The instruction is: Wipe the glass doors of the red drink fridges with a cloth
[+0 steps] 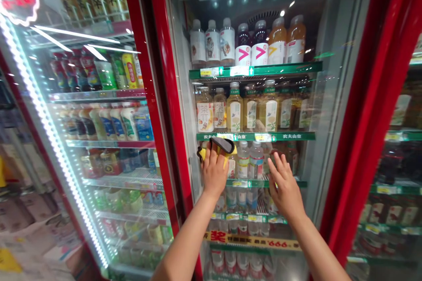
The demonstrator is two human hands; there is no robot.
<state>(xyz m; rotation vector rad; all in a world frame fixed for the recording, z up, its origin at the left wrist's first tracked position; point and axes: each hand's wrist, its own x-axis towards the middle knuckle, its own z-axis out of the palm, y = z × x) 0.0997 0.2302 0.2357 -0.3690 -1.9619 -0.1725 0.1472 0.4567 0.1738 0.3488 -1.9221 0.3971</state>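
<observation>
My left hand (215, 171) presses a yellow and grey cleaning cloth (223, 145) against the glass door (316, 96) of a red-framed drinks fridge. Part of the cloth sticks out above the fingertips, and the rest is under the fingers. To the right, my right hand (284, 182) holds nothing. Its fingers are stretched out and apart, at or very near the same glass. Behind the pane, between the two hands, stand several clear bottles (256, 160) on a shelf.
Shelves of bottled tea (234, 109) and juice (277, 44) fill the fridge behind the glass. A red door frame (168, 96) runs down its left side. Another lit drinks fridge (108, 140) adjoins on the left, and more shelved drinks (379, 210) show at the right.
</observation>
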